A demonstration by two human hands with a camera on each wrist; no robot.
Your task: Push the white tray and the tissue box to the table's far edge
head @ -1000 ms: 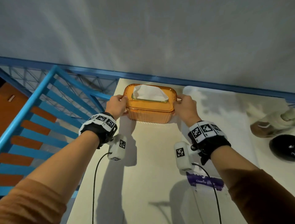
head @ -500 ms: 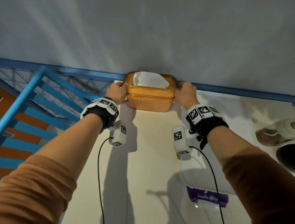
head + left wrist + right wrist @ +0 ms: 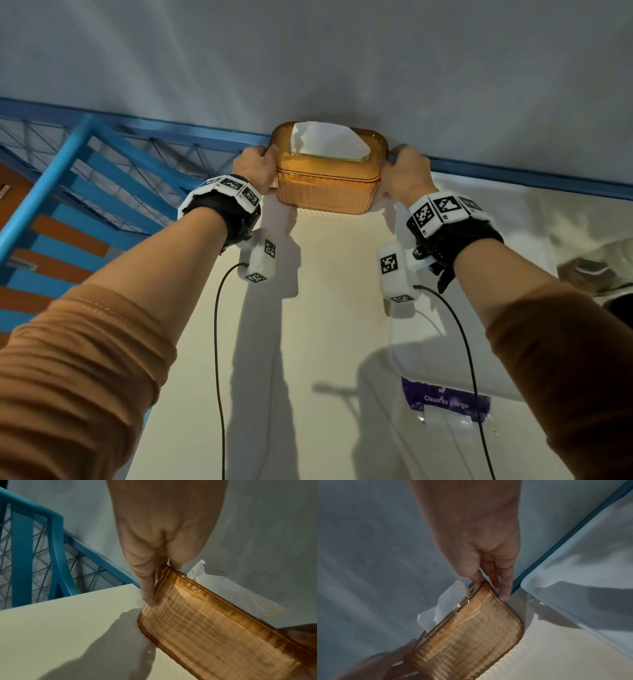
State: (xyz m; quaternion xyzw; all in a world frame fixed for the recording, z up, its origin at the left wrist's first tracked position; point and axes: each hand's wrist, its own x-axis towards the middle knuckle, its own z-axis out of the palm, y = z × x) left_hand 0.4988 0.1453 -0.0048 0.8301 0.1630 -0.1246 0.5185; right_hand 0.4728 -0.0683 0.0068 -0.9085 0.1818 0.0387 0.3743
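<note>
The amber see-through tissue box (image 3: 325,192), with a white tissue sticking out of its top, stands at the table's far edge against the grey wall. My left hand (image 3: 255,169) grips its left end, thumb on the rim (image 3: 175,562) and a finger down the end wall. At the box's other end my right hand (image 3: 406,171) holds on the same way, as the right wrist view (image 3: 493,580) shows. The white tray (image 3: 534,219) lies just right of the box (image 3: 471,635), its far corner (image 3: 527,588) near the blue rail; my right arm hides part of it.
The cream table (image 3: 325,308) ends on the left at a blue chair frame (image 3: 68,164). A blue rail (image 3: 513,174) runs along the wall. A purple-labelled clear packet (image 3: 445,404) lies near the tray's near end. Dark and beige objects (image 3: 603,270) sit at the right.
Both hands have slid the tissue box away from me across the table until it stands against the wall. The tray has not moved on the table.
</note>
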